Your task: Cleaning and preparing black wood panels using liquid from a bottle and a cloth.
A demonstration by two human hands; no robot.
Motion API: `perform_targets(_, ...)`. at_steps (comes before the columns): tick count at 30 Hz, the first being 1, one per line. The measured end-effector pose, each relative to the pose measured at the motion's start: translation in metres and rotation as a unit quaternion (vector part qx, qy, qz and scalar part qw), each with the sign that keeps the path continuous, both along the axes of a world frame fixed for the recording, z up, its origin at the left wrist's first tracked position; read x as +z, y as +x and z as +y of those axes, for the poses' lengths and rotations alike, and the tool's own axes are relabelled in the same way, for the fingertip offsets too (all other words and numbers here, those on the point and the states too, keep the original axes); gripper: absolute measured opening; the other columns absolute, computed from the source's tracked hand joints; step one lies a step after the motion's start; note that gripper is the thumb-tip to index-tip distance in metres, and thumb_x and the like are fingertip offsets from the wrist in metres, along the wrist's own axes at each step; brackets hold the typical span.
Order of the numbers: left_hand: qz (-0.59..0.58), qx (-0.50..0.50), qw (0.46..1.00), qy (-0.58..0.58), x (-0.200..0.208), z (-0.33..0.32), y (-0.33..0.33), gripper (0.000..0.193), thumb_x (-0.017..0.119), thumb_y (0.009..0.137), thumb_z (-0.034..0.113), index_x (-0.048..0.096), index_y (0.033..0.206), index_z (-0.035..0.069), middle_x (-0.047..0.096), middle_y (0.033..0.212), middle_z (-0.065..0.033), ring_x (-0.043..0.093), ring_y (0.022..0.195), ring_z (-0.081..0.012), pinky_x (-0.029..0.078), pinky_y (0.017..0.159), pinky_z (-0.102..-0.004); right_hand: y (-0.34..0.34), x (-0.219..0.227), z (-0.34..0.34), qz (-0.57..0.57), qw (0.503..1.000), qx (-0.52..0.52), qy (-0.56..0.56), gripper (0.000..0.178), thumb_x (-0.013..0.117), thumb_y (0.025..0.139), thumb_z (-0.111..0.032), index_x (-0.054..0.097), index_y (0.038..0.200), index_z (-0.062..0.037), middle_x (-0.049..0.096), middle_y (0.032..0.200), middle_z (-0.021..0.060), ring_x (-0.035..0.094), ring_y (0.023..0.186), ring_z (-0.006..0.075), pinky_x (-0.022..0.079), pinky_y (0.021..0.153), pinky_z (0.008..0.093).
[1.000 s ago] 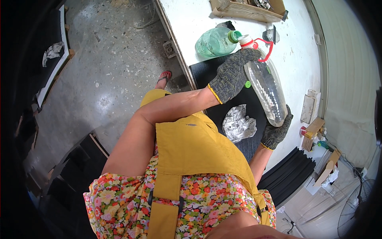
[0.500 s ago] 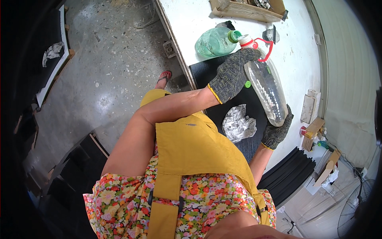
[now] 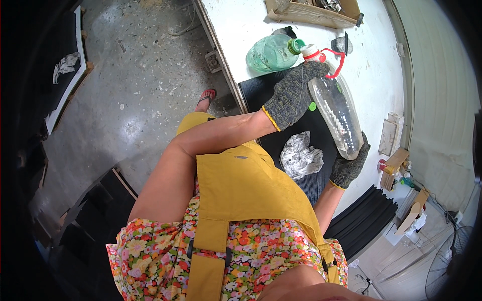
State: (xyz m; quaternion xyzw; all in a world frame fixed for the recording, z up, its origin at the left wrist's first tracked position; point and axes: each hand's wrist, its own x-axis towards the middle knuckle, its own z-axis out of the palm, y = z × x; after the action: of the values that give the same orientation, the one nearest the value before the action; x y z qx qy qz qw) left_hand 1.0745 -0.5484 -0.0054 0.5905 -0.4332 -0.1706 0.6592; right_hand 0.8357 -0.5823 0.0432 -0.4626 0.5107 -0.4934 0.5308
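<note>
Floor: grey concrete, scuffed and spotted with pale flecks, 9 to 11 o'clock; glossy light reflection at 9. White-topped workbench runs 12 to 3 o'clock, socket box on its side at 11. Beyond it, 2 o'clock, cream upright surface, curtain or wall unclear. Wire-caged fan at 4. Lighting bright; fisheye rim dark.

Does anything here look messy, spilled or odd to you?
A few things: a small green cap lies loose on the black panel, off any bottle. A crumpled grey-white wad sits there too, looking like litter. The green bottle is tipped, its mouth close to the clear bottle. I see no obvious spill.
</note>
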Motion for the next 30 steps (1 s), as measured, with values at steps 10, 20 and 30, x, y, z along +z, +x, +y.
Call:
perform_targets(10, -0.135, 0.059, 0.989, -0.013, -0.004, 0.002, -0.001, 0.03, 0.066, 0.081, 0.007, 0.061, 0.11, 0.003, 0.061, 0.11, -0.0125, 0.058, 0.102, -0.0266, 0.046, 0.092, -0.0342, 0.0, 0.002, 0.0, -0.009, 1.0, 0.007, 0.001, 0.05, 0.051, 0.092, -0.033, 0.046, 0.128, 0.0015, 0.053, 0.123, 0.0161, 0.054, 0.111, 0.0286, 0.048, 0.093, 0.0405)
perform_targets(20, -0.007, -0.016, 1.0, 0.005, -0.003, 0.0, 0.0, 0.034, 0.06, 0.084, 0.013, 0.059, 0.116, 0.005, 0.06, 0.115, -0.0162, 0.057, 0.107, -0.0324, 0.044, 0.095, -0.0394, -0.007, -0.004, -0.004, 0.007, 1.0, 0.018, -0.015, 0.052, 0.049, 0.094, -0.039, 0.045, 0.13, -0.0013, 0.054, 0.123, 0.0149, 0.056, 0.109, 0.0297, 0.053, 0.083, 0.0447)
perform_targets(30, -0.057, 0.022, 0.998, 0.006, -0.007, 0.0, -0.003, 0.034, 0.063, 0.083, 0.012, 0.059, 0.115, 0.004, 0.06, 0.115, -0.0148, 0.056, 0.107, -0.0293, 0.044, 0.095, -0.0374, -0.007, -0.004, -0.004, 0.002, 1.0, 0.009, -0.009, 0.052, 0.049, 0.094, -0.039, 0.045, 0.13, -0.0016, 0.054, 0.123, 0.0148, 0.056, 0.109, 0.0295, 0.053, 0.082, 0.0443)
